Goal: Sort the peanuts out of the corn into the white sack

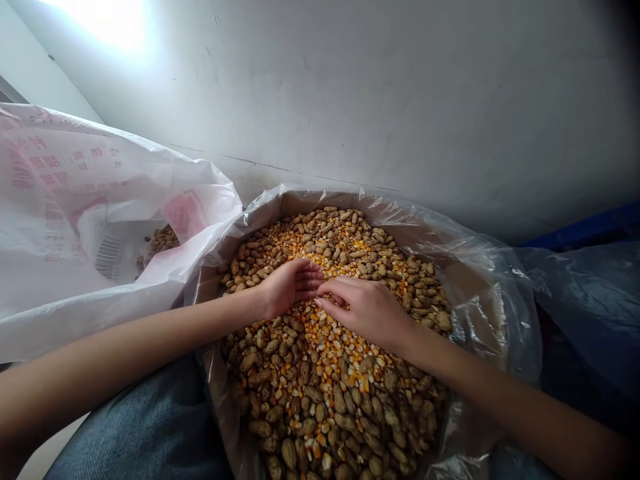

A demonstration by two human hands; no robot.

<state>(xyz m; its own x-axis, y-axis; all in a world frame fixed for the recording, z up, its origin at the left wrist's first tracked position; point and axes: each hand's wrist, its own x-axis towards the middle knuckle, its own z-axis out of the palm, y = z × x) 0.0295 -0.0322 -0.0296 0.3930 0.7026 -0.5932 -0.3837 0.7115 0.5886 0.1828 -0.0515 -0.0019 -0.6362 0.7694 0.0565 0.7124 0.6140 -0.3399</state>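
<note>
Unshelled peanuts (373, 427) and loose yellow corn kernels (340, 350) lie mixed in a wide container lined with clear plastic (523, 320). My left hand (285, 287) is just over the middle of the mix, palm turned up and inward, fingers stretched out. Meeting its fingertips from the right is my right hand (373, 310), back upward, fingers curled and thumb close to the index finger. Whatever is between those right fingers, if anything, is hidden. Kernels show thickly around and below both hands, with peanuts heaped toward the rim.
A white sack (60, 267) with red print stands open at left, more peanuts (164, 239) inside it. Behind is a pale wall (375, 93). A blue edge (590, 227) and plastic sheeting (590, 287) lie at right. My jeans-clad leg (140, 427) is beside the container.
</note>
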